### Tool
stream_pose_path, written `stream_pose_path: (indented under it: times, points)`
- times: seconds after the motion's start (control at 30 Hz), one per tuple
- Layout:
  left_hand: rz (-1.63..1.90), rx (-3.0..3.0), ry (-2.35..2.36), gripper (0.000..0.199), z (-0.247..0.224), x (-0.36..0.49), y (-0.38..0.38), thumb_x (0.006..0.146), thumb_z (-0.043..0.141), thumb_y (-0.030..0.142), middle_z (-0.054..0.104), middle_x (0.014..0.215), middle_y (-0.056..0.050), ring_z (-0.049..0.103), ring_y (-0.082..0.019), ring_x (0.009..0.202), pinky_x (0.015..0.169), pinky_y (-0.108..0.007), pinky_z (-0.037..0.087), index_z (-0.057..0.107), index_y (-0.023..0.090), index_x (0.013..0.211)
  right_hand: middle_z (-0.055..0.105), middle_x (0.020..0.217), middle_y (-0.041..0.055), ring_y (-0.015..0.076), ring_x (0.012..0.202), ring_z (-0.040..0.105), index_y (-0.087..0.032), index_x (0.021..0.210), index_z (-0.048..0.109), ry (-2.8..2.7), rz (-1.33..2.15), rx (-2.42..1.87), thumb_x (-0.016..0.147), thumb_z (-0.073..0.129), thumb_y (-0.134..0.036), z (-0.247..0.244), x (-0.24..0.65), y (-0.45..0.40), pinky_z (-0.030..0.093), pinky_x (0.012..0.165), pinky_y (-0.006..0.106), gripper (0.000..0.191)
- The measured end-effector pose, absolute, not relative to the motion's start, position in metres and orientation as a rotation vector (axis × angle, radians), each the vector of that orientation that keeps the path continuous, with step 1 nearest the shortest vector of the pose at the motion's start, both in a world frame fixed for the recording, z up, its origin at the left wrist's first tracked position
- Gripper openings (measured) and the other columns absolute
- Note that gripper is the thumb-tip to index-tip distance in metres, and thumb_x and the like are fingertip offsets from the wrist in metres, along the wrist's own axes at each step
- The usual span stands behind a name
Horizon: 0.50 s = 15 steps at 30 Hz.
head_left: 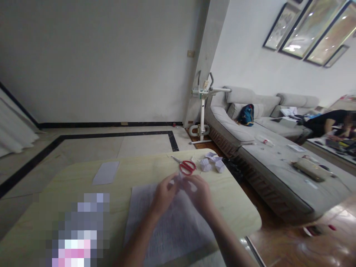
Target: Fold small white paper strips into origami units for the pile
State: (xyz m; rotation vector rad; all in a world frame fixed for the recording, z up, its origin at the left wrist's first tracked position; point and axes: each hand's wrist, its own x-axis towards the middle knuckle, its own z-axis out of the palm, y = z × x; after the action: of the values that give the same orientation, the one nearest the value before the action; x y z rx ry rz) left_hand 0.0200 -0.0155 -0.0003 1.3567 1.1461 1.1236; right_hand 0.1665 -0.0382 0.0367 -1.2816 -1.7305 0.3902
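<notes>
Paper bit (pixel 180 178) just below centre of frame, up between both hands, above sheet (pixel 172 226). Small, white with faint lilac cast, thin. Narrow tip poking up past the fingertips; lower part mostly behind fingers. Edges soft from blur, so can't tell fold lines or full outline.

Left hand (pixel 166 191) on its left side, fingers curled, fingertips pinching paper bit. Right hand (pixel 200 190) mirrored on its right, fingers bent in, also pinching. Both sets of fingertips close together at the tip; can't tell whether touching each other.

Sheet at lower centre, under hands and forearms: large, greyish white, faint print-like lines, too blurred to read.

Folded bits (pixel 205 165) to upper right of hands, near far right corner of table (pixel 236 200): clustered, whitish lilac much like paper bit, angular, creased, raised off the surface. Can't count cleanly.

Scissors (pixel 184 163) just beyond fingertips, lying flat, red handles to the right, blades toward upper left of frame.

Slip (pixel 106 173) left of centre: plain, whitish, four-sided, flat, well apart from hands.

Table pale yellow, wood-grained. Pixelated patch (pixel 78 230) at lower left, contents unreadable. Grey couch (pixel 278 174) along right side of frame.
</notes>
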Motion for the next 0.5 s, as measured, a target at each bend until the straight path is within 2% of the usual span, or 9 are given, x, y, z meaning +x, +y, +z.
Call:
stream_pose_path:
  times: [0.13, 0.33, 0.43, 0.5]
  points:
    - [1.114, 1.347, 1.13, 0.048, 0.0007, 0.0184, -0.0152, 0.079, 0.057, 0.044, 0.068, 0.071, -0.005, 0.062, -0.016, 0.058, 0.056, -0.025, 0.049, 0.059, 0.013, 0.116, 0.069, 0.085, 0.0066, 0.0191, 0.08, 0.062, -0.019, 0.087, 0.069, -1.743, 0.446, -1.258, 0.08, 0.059, -0.019, 0.0405, 0.1672, -0.0394, 0.048, 0.075, 0.031, 0.012]
    - [1.134, 1.308, 1.12, 0.043, 0.006, 0.0166, -0.0145, 0.077, 0.059, 0.04, 0.069, 0.077, -0.006, 0.059, -0.014, 0.056, 0.053, -0.024, 0.047, 0.062, 0.013, 0.11, 0.069, 0.078, 0.0051, 0.018, 0.071, 0.063, -0.018, 0.082, 0.068, -1.677, 0.553, -1.295, 0.074, 0.058, -0.012, 0.038, 0.169, -0.0366, 0.049, 0.068, 0.03, 0.015]
    - [1.154, 1.246, 1.097, 0.043, 0.0077, 0.0161, -0.0131, 0.074, 0.062, 0.038, 0.068, 0.088, -0.008, 0.057, -0.012, 0.056, 0.052, -0.023, 0.045, 0.062, 0.012, 0.108, 0.069, 0.075, 0.0053, 0.0181, 0.069, 0.063, -0.017, 0.08, 0.067, -1.607, 0.604, -1.297, 0.071, 0.058, -0.012, 0.0346, 0.1695, -0.0339, 0.05, 0.066, 0.03, 0.013]
    - [1.142, 1.211, 1.094, 0.043, 0.0092, 0.0158, -0.0127, 0.072, 0.064, 0.038, 0.068, 0.086, -0.008, 0.057, -0.012, 0.056, 0.052, -0.022, 0.045, 0.063, 0.012, 0.105, 0.069, 0.074, 0.0053, 0.018, 0.068, 0.063, -0.017, 0.079, 0.067, -1.534, 0.669, -1.302, 0.072, 0.058, -0.015, 0.0321, 0.1699, -0.0319, 0.051, 0.066, 0.03, 0.012]
